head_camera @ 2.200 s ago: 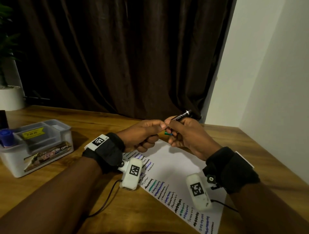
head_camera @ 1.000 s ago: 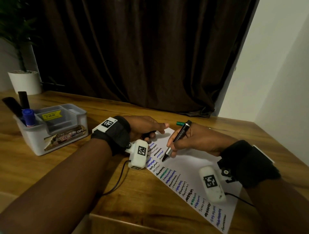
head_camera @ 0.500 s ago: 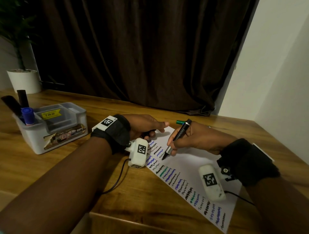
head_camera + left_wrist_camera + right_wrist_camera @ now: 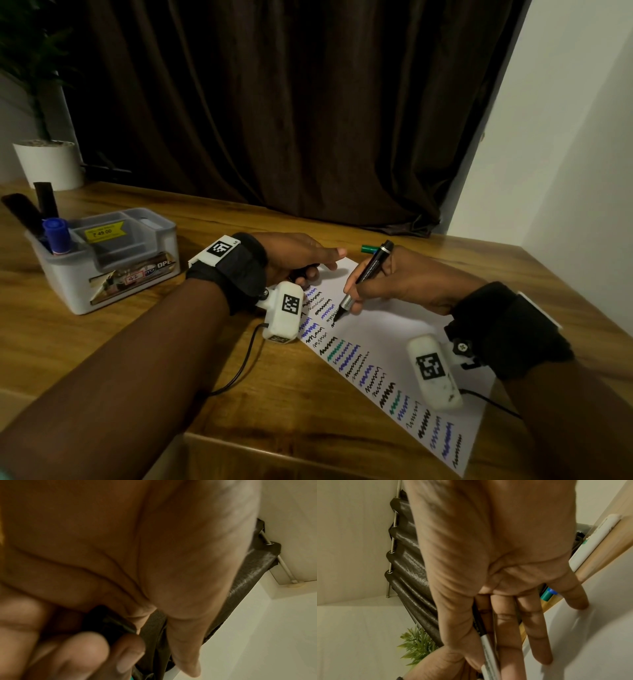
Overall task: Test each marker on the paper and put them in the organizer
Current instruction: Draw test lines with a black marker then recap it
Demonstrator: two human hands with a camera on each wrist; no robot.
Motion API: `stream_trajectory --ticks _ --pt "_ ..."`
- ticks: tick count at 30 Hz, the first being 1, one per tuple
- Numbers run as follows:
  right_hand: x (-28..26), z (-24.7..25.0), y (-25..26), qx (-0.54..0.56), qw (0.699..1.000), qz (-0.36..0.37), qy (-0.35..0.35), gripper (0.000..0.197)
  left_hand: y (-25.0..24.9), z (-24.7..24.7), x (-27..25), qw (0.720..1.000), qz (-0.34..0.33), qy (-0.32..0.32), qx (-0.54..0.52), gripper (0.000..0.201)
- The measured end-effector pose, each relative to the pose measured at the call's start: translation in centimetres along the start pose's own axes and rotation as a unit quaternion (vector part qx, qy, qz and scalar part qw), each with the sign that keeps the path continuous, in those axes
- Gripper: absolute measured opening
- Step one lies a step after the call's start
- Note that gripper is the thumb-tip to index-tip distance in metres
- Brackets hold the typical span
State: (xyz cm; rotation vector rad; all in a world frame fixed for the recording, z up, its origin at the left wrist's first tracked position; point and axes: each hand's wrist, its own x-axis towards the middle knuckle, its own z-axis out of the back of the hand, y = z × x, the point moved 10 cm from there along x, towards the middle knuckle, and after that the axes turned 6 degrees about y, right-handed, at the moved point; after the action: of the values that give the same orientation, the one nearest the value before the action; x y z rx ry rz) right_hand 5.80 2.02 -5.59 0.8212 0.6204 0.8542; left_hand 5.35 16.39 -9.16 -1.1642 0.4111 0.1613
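Observation:
My right hand (image 4: 380, 284) pinches an uncapped black marker (image 4: 367, 274) like a pen, its tip touching the white paper (image 4: 394, 329) among rows of black, blue and green squiggles. The marker's barrel (image 4: 488, 658) runs between thumb and fingers in the right wrist view. My left hand (image 4: 301, 257) rests on the paper's left corner, fingers curled round the black marker cap (image 4: 109, 623), thumb stretched out. A green marker (image 4: 370, 248) lies on the table beyond the paper. The white organizer (image 4: 102, 274) stands at the left with a blue marker (image 4: 56, 236) and dark markers in it.
A potted plant in a white pot (image 4: 49, 161) stands at the far left behind the organizer. A brown curtain (image 4: 274, 102) hangs behind the wooden table (image 4: 171, 359), and a white wall closes the right side. The table's front edge is near my forearms.
The hands came apart with cap and marker and dropped to the paper. In the last second the marker's tip has shifted slightly along the paper; the left hand stays put.

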Motion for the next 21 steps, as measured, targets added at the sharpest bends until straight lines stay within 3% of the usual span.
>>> stream_trajectory --ticks 21 --pt "0.02 0.80 -0.59 0.007 1.000 -0.010 -0.023 0.015 0.07 -0.04 0.01 1.000 0.003 -0.002 -0.009 0.050"
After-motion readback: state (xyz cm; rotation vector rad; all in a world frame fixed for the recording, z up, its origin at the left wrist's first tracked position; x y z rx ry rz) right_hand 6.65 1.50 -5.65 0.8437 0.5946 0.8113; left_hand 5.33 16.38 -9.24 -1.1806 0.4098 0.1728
